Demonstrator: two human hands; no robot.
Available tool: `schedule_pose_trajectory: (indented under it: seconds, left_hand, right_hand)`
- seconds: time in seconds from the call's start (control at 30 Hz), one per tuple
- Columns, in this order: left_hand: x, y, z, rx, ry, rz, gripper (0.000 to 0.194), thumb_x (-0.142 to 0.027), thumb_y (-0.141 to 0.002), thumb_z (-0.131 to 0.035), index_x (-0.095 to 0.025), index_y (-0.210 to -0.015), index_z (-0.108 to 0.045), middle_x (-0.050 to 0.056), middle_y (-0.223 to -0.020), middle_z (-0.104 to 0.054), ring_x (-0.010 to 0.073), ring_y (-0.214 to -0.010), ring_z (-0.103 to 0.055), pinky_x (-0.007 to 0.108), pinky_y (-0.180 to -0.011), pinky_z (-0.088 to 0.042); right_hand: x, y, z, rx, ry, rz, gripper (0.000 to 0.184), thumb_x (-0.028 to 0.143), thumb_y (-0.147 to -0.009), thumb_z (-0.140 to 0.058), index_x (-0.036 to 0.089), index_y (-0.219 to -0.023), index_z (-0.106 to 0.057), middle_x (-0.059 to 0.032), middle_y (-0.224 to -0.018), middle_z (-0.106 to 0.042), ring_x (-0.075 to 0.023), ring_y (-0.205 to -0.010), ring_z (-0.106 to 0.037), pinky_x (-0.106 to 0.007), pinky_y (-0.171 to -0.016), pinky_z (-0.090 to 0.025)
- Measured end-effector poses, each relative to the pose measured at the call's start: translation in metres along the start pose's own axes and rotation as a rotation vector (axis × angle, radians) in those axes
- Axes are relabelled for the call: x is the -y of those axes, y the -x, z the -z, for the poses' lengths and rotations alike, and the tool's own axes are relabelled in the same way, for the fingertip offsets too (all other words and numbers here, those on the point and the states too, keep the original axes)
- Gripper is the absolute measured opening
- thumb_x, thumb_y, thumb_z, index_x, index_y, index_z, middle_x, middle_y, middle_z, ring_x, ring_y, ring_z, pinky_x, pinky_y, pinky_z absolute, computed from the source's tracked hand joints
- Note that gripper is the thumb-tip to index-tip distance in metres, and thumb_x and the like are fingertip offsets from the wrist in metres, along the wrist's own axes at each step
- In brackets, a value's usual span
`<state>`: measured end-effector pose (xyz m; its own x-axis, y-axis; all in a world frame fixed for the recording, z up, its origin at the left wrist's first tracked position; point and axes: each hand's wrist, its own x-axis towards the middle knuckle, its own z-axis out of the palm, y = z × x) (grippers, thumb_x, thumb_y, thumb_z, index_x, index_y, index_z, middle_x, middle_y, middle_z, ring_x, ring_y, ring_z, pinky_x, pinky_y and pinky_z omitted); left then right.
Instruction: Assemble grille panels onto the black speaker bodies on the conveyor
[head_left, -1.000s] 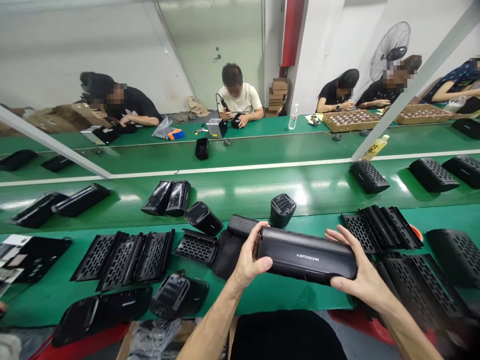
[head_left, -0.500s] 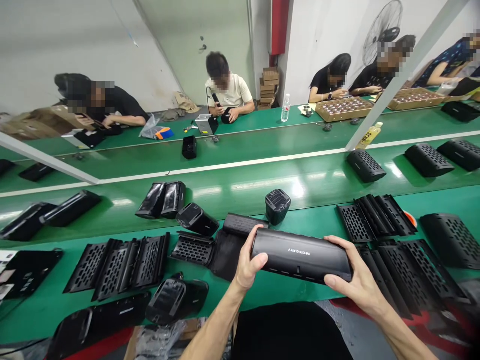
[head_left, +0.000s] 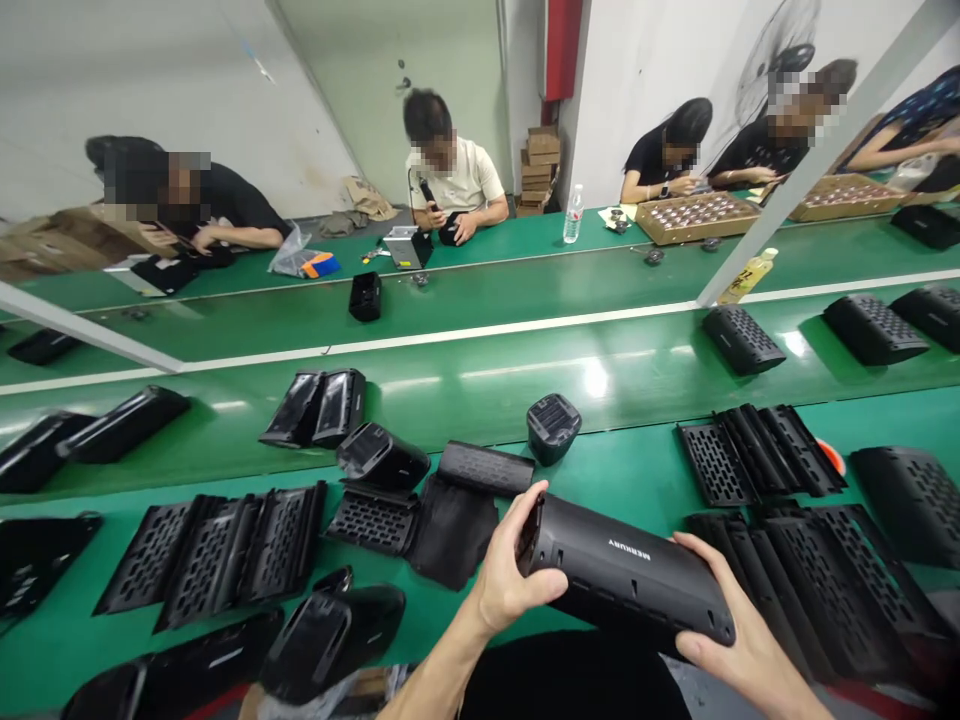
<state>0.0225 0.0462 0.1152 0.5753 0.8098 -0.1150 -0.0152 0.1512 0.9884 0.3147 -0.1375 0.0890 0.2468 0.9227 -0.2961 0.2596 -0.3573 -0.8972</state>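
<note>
A long black speaker housing (head_left: 630, 565) with "MERKURY" lettered on it is held up over the near edge of the bench. My left hand (head_left: 517, 575) grips its left end, thumb on the lower side. Around the right end my right hand (head_left: 739, 625) is wrapped, thumb at the lower corner. Slots and small holes show along the side facing me. Just beyond it lie a black perforated grille piece (head_left: 484, 467) and a dark flat sheet (head_left: 454, 530). A black housing (head_left: 553, 428) stands on end behind them.
Slotted grille panels (head_left: 217, 550) lie to the left, and more panels (head_left: 757, 455) to the right. Several finished-looking housings (head_left: 742, 340) rest on the green conveyor belt (head_left: 480, 375). Co-workers sit across it, one in a light shirt (head_left: 472, 180). A metal post (head_left: 810, 170) slants at right.
Both my hands have lowered the housing slightly toward me and to the right. It has tilted, showing more of its slotted side and its left end.
</note>
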Motion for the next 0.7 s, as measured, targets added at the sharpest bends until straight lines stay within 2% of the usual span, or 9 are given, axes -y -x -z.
schedule_pose_trajectory:
  seconds: [0.07, 0.13, 0.2, 0.27, 0.37, 0.43, 0.5, 0.6, 0.7]
  left_hand:
    - [-0.021, -0.014, -0.002, 0.026, -0.017, -0.030, 0.124, -0.074, -0.060, -0.091, -0.026, -0.163, -0.042, 0.018, -0.161, -0.050, 0.0472, -0.143, -0.053, 0.060, -0.116, -0.048]
    - [-0.041, -0.032, -0.003, -0.014, 0.009, -0.124, 0.133, -0.073, -0.057, -0.093, -0.032, -0.168, -0.032, 0.018, -0.170, -0.038, 0.0474, -0.146, -0.050, 0.062, -0.115, -0.049]
    - [-0.054, -0.051, -0.004, -0.143, 0.049, -0.228, 0.119, -0.065, -0.069, -0.091, -0.038, -0.167, -0.030, 0.015, -0.174, -0.032, 0.0447, -0.147, -0.049, 0.062, -0.114, -0.052]
    - [-0.053, -0.066, -0.005, -0.282, 0.070, -0.247, 0.086, -0.052, -0.086, -0.083, -0.036, -0.160, -0.043, 0.015, -0.168, -0.042, 0.0406, -0.142, -0.056, 0.058, -0.108, -0.057]
    - [-0.032, -0.073, -0.006, -0.408, 0.046, -0.100, 0.051, -0.046, -0.095, -0.073, -0.027, -0.142, -0.064, 0.016, -0.147, -0.062, 0.0358, -0.127, -0.066, 0.049, -0.098, -0.064]
    - [-0.011, -0.066, -0.003, -0.483, 0.012, 0.005, 0.048, -0.049, -0.093, -0.074, -0.024, -0.134, -0.070, 0.015, -0.140, -0.067, 0.0343, -0.122, -0.069, 0.045, -0.095, -0.066]
    - [0.009, -0.053, 0.002, -0.592, -0.008, 0.088, 0.047, -0.052, -0.090, -0.076, -0.024, -0.128, -0.073, 0.013, -0.137, -0.068, 0.0328, -0.119, -0.070, 0.041, -0.092, -0.067]
    - [0.033, -0.035, 0.011, -0.767, -0.013, 0.191, 0.051, -0.060, -0.086, -0.078, -0.023, -0.121, -0.075, 0.011, -0.129, -0.072, 0.0311, -0.114, -0.071, 0.037, -0.087, -0.067]
    - [0.052, -0.029, 0.015, -0.849, -0.009, 0.285, 0.058, -0.066, -0.077, -0.082, -0.022, -0.114, -0.076, 0.010, -0.121, -0.075, 0.0333, -0.109, -0.072, 0.037, -0.082, -0.067]
  right_hand:
    - [-0.010, -0.002, 0.002, -0.046, -0.111, 0.005, 0.108, 0.072, -0.068, -0.086, 0.026, -0.157, -0.044, -0.0185, -0.157, -0.054, -0.0442, -0.136, -0.060, -0.047, -0.105, -0.056]
    - [-0.012, -0.022, 0.001, -0.136, -0.354, -0.004, 0.107, 0.076, -0.067, -0.084, 0.027, -0.155, -0.048, -0.0180, -0.159, -0.053, -0.0439, -0.137, -0.060, -0.049, -0.105, -0.057]
    - [-0.006, -0.068, -0.001, -0.257, -0.662, -0.046, 0.095, 0.079, -0.072, -0.078, 0.027, -0.149, -0.055, -0.0167, -0.156, -0.058, -0.0412, -0.135, -0.062, -0.051, -0.103, -0.059]
    - [0.007, -0.141, 0.001, -0.336, -0.866, -0.128, 0.076, 0.073, -0.077, -0.078, 0.025, -0.134, -0.065, -0.0163, -0.145, -0.067, -0.0384, -0.129, -0.066, -0.054, -0.100, -0.061]
    - [0.023, -0.272, 0.014, -0.348, -0.884, -0.277, 0.057, 0.066, -0.086, -0.074, 0.024, -0.124, -0.068, -0.0150, -0.135, -0.071, -0.0352, -0.115, -0.071, -0.058, -0.091, -0.064]
    - [0.024, -0.349, 0.023, -0.392, -0.845, -0.355, 0.055, 0.063, -0.087, -0.076, 0.023, -0.124, -0.065, -0.0148, -0.124, -0.074, -0.0322, -0.104, -0.074, -0.058, -0.086, -0.066]
    - [0.016, -0.404, 0.028, -0.426, -0.776, -0.445, 0.061, 0.066, -0.088, -0.075, 0.022, -0.128, -0.060, -0.0158, -0.121, -0.072, -0.0306, -0.100, -0.074, -0.056, -0.081, -0.067]
    - [-0.008, -0.440, 0.032, -0.442, -0.629, -0.531, 0.072, 0.074, -0.092, -0.065, 0.018, -0.136, -0.055, -0.0190, -0.124, -0.070, -0.0291, -0.098, -0.074, -0.051, -0.076, -0.068]
    - [-0.028, -0.439, 0.045, -0.446, -0.419, -0.552, 0.064, 0.068, -0.100, -0.060, 0.015, -0.137, -0.058, -0.0163, -0.126, -0.069, -0.0250, -0.096, -0.074, -0.044, -0.076, -0.067]
